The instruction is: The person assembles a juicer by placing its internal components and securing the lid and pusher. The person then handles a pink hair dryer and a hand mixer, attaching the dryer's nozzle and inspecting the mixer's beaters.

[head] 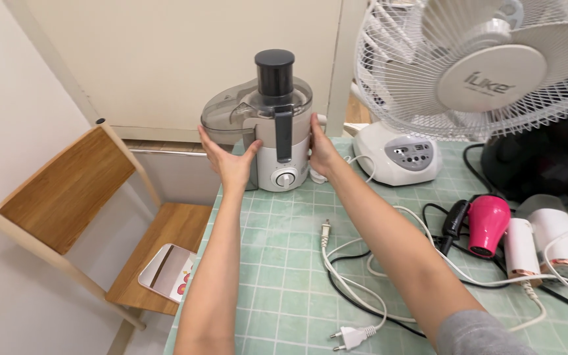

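Both hands are clasping the white juicer [275,131] at the desk's [277,289] eleven o'clock corner: left hand [230,160] and right hand [322,150] spread flat against its sides. Keeping it level, away from the edge, is wise.

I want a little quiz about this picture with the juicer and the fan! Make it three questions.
1. True or false: both hands touch the juicer.
2. Which thing lies nearest the pink hair dryer?
A. white hair dryer
B. wooden chair
C. loose white plug
3. Fill in: the white fan stands to the ____ of the juicer in the picture.

Key:
1. True: the left hand presses one side, the right hand the other.
2. A
3. right
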